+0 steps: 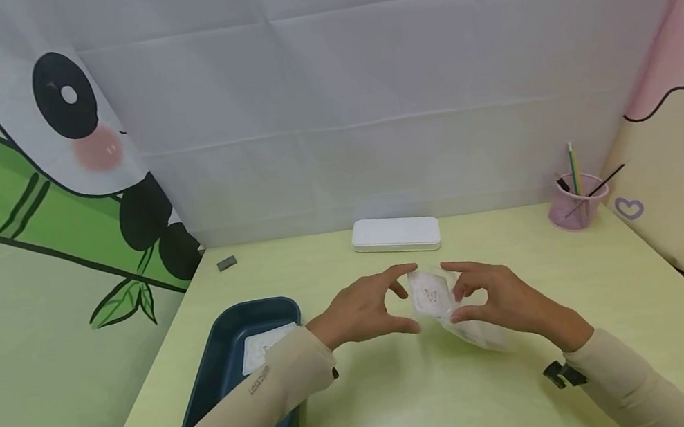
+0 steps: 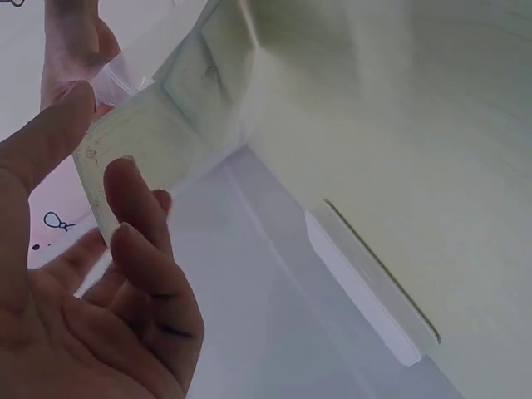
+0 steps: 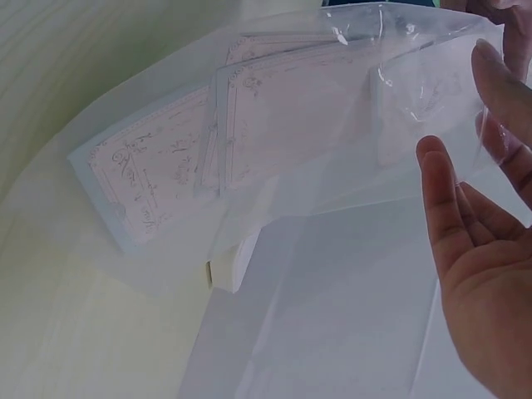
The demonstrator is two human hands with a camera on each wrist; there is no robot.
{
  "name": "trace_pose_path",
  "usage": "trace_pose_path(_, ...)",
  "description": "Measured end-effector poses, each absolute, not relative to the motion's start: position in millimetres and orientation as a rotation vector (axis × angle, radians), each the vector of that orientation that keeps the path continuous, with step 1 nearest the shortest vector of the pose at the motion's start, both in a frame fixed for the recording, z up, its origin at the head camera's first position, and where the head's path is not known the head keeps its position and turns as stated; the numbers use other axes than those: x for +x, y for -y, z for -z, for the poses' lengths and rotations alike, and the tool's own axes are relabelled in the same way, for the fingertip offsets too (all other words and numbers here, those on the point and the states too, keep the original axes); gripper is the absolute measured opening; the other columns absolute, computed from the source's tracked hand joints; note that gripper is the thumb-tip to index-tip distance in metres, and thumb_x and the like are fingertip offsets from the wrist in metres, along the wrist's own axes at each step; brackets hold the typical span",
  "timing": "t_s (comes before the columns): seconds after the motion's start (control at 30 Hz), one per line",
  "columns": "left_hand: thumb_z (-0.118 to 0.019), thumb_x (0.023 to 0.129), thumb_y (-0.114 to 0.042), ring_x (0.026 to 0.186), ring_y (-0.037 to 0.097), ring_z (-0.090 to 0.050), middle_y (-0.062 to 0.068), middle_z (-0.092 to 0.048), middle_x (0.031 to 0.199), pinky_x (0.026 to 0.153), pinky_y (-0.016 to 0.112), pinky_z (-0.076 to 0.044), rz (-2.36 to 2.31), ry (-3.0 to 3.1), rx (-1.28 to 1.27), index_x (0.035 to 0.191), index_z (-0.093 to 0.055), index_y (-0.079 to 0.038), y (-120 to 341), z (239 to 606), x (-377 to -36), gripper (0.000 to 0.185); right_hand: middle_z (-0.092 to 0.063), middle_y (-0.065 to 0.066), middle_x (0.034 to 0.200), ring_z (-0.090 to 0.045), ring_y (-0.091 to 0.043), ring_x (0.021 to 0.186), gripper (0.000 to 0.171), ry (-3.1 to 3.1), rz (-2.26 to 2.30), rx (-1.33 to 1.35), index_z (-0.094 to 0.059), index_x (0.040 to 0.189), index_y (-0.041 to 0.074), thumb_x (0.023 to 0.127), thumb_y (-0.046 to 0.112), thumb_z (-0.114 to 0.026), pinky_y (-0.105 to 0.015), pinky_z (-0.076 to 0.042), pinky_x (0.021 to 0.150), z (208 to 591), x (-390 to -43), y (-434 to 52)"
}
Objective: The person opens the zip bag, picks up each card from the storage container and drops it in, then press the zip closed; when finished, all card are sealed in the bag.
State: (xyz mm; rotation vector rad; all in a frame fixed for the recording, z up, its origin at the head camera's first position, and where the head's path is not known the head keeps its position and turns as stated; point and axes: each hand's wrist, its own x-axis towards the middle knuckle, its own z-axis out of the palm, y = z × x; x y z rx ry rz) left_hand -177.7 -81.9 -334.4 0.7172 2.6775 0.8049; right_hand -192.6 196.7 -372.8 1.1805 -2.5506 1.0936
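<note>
A clear plastic bag (image 3: 324, 179) with several printed cards (image 3: 291, 108) inside is held up over the table. Its end card bears a butterfly print (image 1: 430, 294). My left hand (image 1: 367, 308) is at the bag's left end, index finger along the top and thumb below, holding it by the edges. My right hand (image 1: 501, 294) curves round the bag just to the right of that card, thumb below and index finger above. Exact fingertip contact is partly hidden. The rest of the bag slopes down to the right beneath my right hand.
A dark blue tray (image 1: 205, 374) on the left holds a white card (image 1: 262, 347), partly covered by my left sleeve. At the back are a white case (image 1: 396, 234), a small grey block (image 1: 227, 262) and a pink pen cup (image 1: 573, 210) with pencils.
</note>
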Motion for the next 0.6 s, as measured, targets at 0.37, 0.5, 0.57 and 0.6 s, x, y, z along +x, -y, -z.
trace_pose_path(0.37, -0.076, 0.090, -0.023, 0.068, -0.001, -0.056, -0.008, -0.054, 0.130, 0.059, 0.022, -0.048, -0.768, -2.755, 0.945, 0.141, -0.058, -0.022, 82, 348, -177, 0.054, -0.060, -0.013, 0.137, -0.066, -0.015, 0.101, 0.022, 2.545, -1.117, 1.200, -0.069, 0.084, 0.023, 0.076, 0.022, -0.089, -0.036, -0.055, 0.078, 370, -191, -193)
trace_pose_path(0.5, -0.073, 0.088, -0.014, 0.055, 0.005, -0.046, -0.007, -0.049, 0.118, 0.051, 0.022, -0.042, -0.595, -2.772, 0.962, 0.138, -0.063, -0.022, 73, 350, -178, 0.052, -0.059, -0.013, 0.138, -0.066, -0.017, 0.105, 0.020, 2.548, -1.156, 1.218, -0.068, 0.084, 0.025, 0.078, 0.026, -0.087, -0.035, -0.054, 0.081, 370, -189, -190)
trace_pose_path(0.57, -0.072, 0.087, -0.011, 0.050, 0.008, -0.041, -0.006, -0.047, 0.113, 0.048, 0.023, -0.038, -0.514, -2.775, 0.950, 0.138, -0.063, -0.024, 69, 351, -177, 0.054, -0.060, -0.010, 0.138, -0.066, -0.016, 0.105, 0.020, 2.550, -1.162, 1.212, -0.068, 0.083, 0.026, 0.078, 0.026, -0.088, -0.034, -0.054, 0.081, 369, -188, -190)
trace_pose_path(0.6, -0.071, 0.087, -0.010, 0.049, 0.009, -0.040, -0.006, -0.046, 0.111, 0.047, 0.023, -0.037, -0.482, -2.775, 0.943, 0.139, -0.063, -0.025, 67, 352, -177, 0.055, -0.060, -0.009, 0.138, -0.067, -0.016, 0.103, 0.021, 2.547, -1.163, 1.209, -0.068, 0.082, 0.027, 0.077, 0.025, -0.088, -0.033, -0.054, 0.081, 369, -188, -189)
